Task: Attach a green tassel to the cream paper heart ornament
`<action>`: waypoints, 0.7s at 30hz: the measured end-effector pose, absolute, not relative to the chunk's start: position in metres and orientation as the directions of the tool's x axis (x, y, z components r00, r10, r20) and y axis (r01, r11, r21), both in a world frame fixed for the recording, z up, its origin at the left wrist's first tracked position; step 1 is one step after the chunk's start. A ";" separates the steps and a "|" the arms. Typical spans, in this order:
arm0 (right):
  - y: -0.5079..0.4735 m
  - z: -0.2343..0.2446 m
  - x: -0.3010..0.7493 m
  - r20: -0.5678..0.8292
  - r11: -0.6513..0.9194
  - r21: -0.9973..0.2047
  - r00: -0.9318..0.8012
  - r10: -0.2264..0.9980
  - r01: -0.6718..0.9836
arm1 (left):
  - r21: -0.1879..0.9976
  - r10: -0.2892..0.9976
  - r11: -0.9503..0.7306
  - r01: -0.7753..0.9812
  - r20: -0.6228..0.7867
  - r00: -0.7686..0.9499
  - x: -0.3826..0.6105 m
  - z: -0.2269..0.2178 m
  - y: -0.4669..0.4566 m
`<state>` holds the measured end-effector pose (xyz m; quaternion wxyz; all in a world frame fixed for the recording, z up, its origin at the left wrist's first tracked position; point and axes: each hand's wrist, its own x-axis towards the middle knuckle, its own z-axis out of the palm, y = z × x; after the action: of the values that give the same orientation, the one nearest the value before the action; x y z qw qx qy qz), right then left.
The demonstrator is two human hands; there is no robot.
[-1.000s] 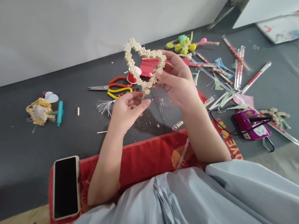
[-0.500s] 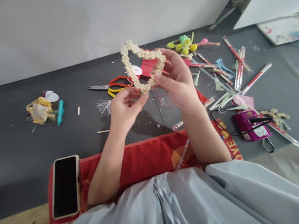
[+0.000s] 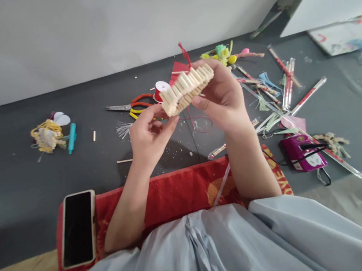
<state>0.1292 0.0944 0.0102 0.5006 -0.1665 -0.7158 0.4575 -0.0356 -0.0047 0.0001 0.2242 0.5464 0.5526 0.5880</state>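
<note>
Between my two hands, above the dark table, is a heart-shaped ornament (image 3: 185, 89) made of many short pale sticks. It is turned so that its side shows, with the stick lengths in rows, and its heart outline is hidden. A red cord (image 3: 184, 55) with a knot rises from its upper edge. My left hand (image 3: 149, 133) pinches its lower left end between thumb and fingers. My right hand (image 3: 224, 96) is closed round its right end, the thumb in front. Behind the ornament lie scissors (image 3: 119, 108) with orange handles and a white-and-red spool (image 3: 162, 87).
A phone (image 3: 78, 229) rests on the red towel (image 3: 175, 194) along the near edge. Yellow cord (image 3: 48, 134) and a teal tube (image 3: 72, 138) lie left. Wrapped sticks with tassels (image 3: 289, 83) and a purple power adapter (image 3: 303, 152) are on the right.
The ornament has been turned from its heart-shaped face to its side, and the red cord now stands up from it. My right hand has moved slightly right and rotated.
</note>
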 end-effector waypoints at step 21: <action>0.079 0.043 0.136 0.819 0.652 -0.573 -0.328 0.470 -0.495 | 0.411 0.591 -0.527 0.744 0.806 -0.026 -0.034 0.032 -0.029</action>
<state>0.1363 0.0787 0.0427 0.5794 0.0089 -0.7004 0.4168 -0.0340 -0.0290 0.0320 -0.0720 0.6941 0.4808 0.5309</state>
